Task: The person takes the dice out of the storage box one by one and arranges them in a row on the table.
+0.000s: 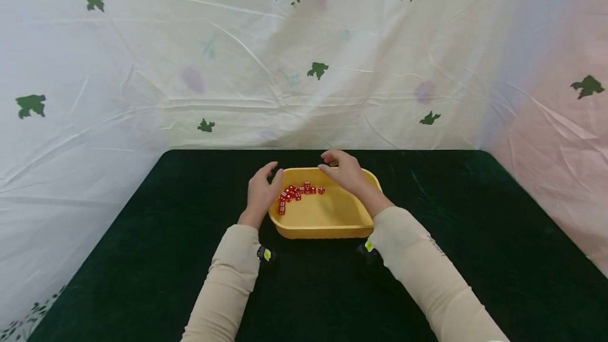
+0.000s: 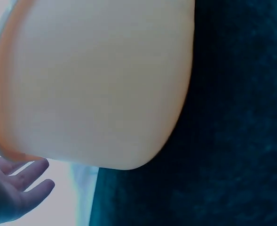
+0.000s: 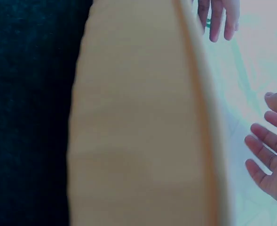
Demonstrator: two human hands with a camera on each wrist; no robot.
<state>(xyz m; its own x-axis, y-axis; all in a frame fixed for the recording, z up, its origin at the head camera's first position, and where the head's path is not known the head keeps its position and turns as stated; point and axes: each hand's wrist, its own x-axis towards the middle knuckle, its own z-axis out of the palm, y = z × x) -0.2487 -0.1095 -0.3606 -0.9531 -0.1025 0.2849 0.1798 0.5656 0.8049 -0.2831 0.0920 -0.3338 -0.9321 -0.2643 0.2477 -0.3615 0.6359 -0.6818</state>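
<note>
A yellow plastic tub (image 1: 328,228) stands on the dark green table cloth (image 1: 142,257). Several small red dice (image 1: 296,192) lie in a cluster at its far left inside. My left hand (image 1: 263,190) is against the tub's left rim with its fingers straight and relaxed, holding nothing. My right hand (image 1: 343,169) hovers over the far right rim, fingers loosely spread and empty. In the left wrist view the tub's outer wall (image 2: 96,84) fills the frame, with the left hand's fingers (image 2: 20,186) below it. The right wrist view has the tub wall (image 3: 138,117) and the right hand's spread fingers (image 3: 267,155).
A white sheet printed with green leaves (image 1: 304,67) hangs behind and on both sides of the table. The green cloth (image 2: 237,117) stretches wide to the left, right and front of the tub. Black wrist cameras (image 1: 267,254) sit under both sleeves.
</note>
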